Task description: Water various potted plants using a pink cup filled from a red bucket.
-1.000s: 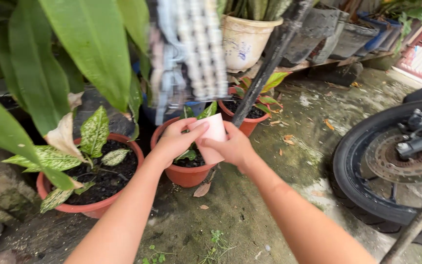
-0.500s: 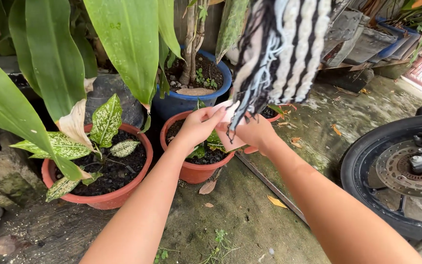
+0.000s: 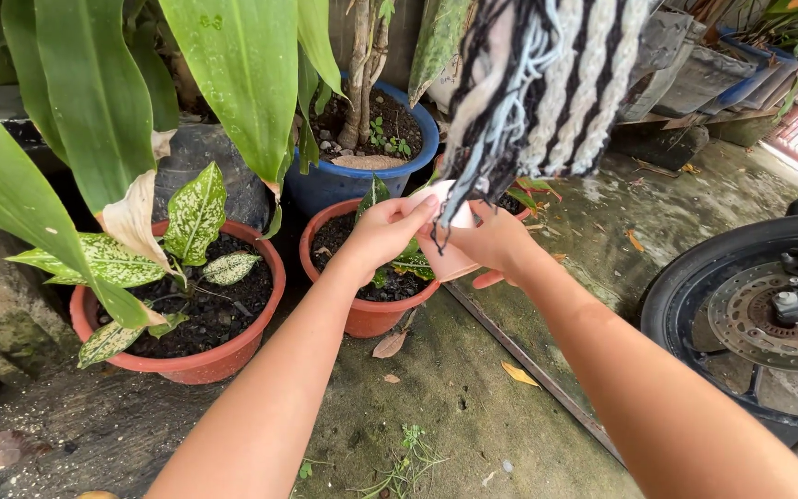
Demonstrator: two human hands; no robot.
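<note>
Both hands, left (image 3: 382, 233) and right (image 3: 491, 242), grasp the pink cup (image 3: 447, 249) with fingers wrapped round it, just above the small clay pot (image 3: 362, 314); best to tip it slowly, mouth kept over the pot's soil

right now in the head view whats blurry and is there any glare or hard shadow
Head view: the striped woven cloth hangs close to the lens and is soft with blur, hiding part of the pink cup; both hands and the terracotta pot are sharp; light is flat and overcast, no hard shadows, only a wet sheen on the big leaf.
</note>
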